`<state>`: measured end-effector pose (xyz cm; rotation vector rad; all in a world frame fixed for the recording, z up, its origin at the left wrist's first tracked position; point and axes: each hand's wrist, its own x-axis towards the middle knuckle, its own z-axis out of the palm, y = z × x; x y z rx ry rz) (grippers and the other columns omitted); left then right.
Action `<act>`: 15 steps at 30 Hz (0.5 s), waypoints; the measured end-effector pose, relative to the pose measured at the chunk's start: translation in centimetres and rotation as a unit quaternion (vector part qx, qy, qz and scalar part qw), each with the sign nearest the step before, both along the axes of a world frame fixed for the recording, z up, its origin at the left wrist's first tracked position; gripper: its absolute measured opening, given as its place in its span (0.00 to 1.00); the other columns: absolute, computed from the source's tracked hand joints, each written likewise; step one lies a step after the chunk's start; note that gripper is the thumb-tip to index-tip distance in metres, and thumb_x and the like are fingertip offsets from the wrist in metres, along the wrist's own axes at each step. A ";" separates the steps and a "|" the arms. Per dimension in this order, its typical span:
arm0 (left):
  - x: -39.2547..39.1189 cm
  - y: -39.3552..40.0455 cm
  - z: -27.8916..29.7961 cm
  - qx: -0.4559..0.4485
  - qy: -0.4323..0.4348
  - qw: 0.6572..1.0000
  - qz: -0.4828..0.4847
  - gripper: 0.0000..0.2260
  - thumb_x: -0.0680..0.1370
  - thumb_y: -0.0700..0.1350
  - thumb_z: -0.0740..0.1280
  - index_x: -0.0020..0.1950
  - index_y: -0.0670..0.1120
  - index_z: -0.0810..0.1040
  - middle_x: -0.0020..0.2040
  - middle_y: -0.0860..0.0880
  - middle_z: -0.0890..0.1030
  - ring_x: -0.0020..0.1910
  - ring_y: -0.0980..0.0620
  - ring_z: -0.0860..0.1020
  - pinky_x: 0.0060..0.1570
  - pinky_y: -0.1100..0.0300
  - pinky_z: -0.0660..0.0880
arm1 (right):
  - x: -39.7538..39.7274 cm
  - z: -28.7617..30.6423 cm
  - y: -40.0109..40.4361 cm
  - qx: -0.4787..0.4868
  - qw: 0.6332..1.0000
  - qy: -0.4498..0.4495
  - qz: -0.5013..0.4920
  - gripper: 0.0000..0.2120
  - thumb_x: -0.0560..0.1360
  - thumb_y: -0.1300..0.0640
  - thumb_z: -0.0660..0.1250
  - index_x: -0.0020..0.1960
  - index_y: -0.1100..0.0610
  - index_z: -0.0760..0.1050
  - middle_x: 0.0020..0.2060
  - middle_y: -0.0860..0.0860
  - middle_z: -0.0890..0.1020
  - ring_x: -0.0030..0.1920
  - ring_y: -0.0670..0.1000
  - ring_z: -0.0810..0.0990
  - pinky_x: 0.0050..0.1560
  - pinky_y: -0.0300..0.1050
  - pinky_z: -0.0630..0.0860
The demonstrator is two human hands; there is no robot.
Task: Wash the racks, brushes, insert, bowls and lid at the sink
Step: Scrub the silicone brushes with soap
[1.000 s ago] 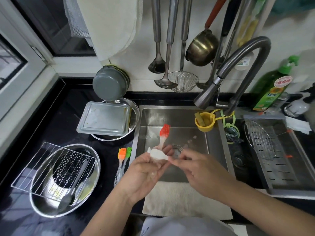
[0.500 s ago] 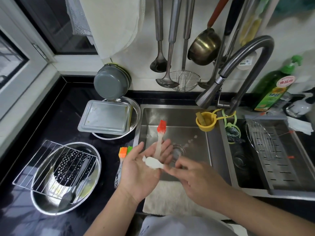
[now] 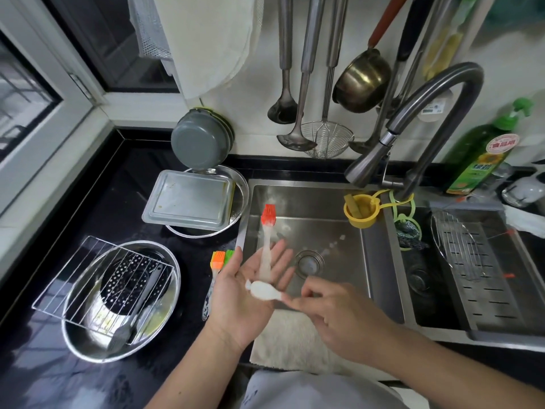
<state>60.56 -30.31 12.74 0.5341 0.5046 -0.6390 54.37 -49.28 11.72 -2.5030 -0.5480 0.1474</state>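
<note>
Glossy black stone counter (image 3: 73, 379), steel sink (image 3: 318, 202) set into it, brushed rectangular basin with round drain (image 3: 308, 262). Curved grey metal faucet (image 3: 436, 113) arches over the basin, spout aimed down-left. Right basin holds a slotted steel tray (image 3: 495, 296) with an oval wire rack (image 3: 455, 246) lying on it. On the counter left, a wide shiny steel bowl (image 3: 88, 343); a square wire rack (image 3: 73, 278) rests tilted across its rim over a perforated round insert (image 3: 129, 278), utensil handle poking out. Behind it a rectangular dull-metal lid (image 3: 191, 199), rounded corners, sits on another round steel bowl (image 3: 240, 190); grey round pan (image 3: 200, 143) leans on the wall. Beige textured cloth (image 3: 292, 343) drapes over the sink's front edge. Left hand (image 3: 250, 290) over the basin, palm up, fingers spread flat; red brush (image 3: 267, 237) lies along the palm, translucent handle, red silicone bristles pointing away. Right hand (image 3: 339, 311) pinches a small white soapy sponge (image 3: 262, 290) against the left palm, at the handle end. Orange and green brushes (image 3: 219, 261) lie on the counter just left of the sink, bristles away. Yellow plastic cup (image 3: 361, 211) hangs at the basin divider. Green soap bottle (image 3: 477, 154) stands far right.
</note>
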 end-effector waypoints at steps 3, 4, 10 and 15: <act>-0.1 0.5 -0.7 0.111 -0.011 0.994 -0.020 0.16 0.85 0.42 0.60 0.70 0.37 0.77 0.49 0.46 0.84 0.47 0.47 0.83 0.54 0.52 0.78 | -0.2 0.0 -0.2 -0.004 1.000 0.015 0.009 0.21 0.81 0.57 0.65 0.70 0.38 0.73 0.42 0.41 0.72 0.34 0.44 0.71 0.31 0.43 0.71; 0.1 0.7 -1.2 0.171 -0.013 0.985 -0.028 0.14 0.86 0.40 0.60 0.68 0.38 0.79 0.44 0.46 0.82 0.43 0.48 0.82 0.48 0.54 0.79 | 0.4 -0.2 -0.6 -0.011 1.000 0.002 -0.004 0.22 0.82 0.57 0.64 0.71 0.38 0.72 0.43 0.40 0.72 0.34 0.44 0.72 0.31 0.42 0.71; 0.2 2.5 -2.1 0.433 -0.077 0.889 -0.131 0.14 0.87 0.38 0.58 0.51 0.40 0.83 0.29 0.52 0.73 0.27 0.55 0.68 0.32 0.61 0.69 | 2.3 -0.6 1.0 0.003 0.998 -0.020 -0.067 0.26 0.79 0.62 0.67 0.71 0.39 0.74 0.43 0.39 0.70 0.35 0.45 0.70 0.30 0.41 0.71; -0.7 5.0 -3.2 0.534 -0.183 0.810 -0.157 0.18 0.83 0.40 0.58 0.37 0.53 0.77 0.28 0.57 0.68 0.30 0.54 0.65 0.35 0.55 0.61 | 5.8 -0.9 2.2 -0.059 0.988 -0.062 -0.126 0.24 0.79 0.60 0.66 0.71 0.41 0.74 0.43 0.42 0.71 0.33 0.51 0.74 0.31 0.52 0.75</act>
